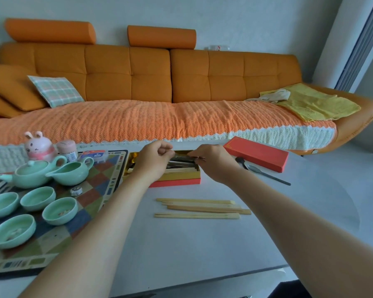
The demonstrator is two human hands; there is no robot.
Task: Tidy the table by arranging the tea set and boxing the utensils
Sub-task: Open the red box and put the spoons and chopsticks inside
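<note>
The red, gold-lined box (pixel 177 182) sits open mid-desk (pixel 181 244). Over it, the right hand (pixel 211 162) pinches what seems a dark utensil (pixel 184 158). The left hand (pixel 156 161) is curled, its hold unclear. Loose chopsticks (pixel 198 208) lie at 6 o'clock, the lid (pixel 256 153) and spoon (pixel 265 173) at 3, and the celadon tea set (pixel 30 173) at 9.

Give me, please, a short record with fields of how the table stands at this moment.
left hand: pinches one end of the dark utensils over the box
right hand: pinches their other end
box: open, partly filled
lid: off, lying right of the box
spoons: two, on the table between box and lid
wooden chopsticks: loose, nearer than the box
tea set: teapot, pitcher, cups on the chequered mat
</note>
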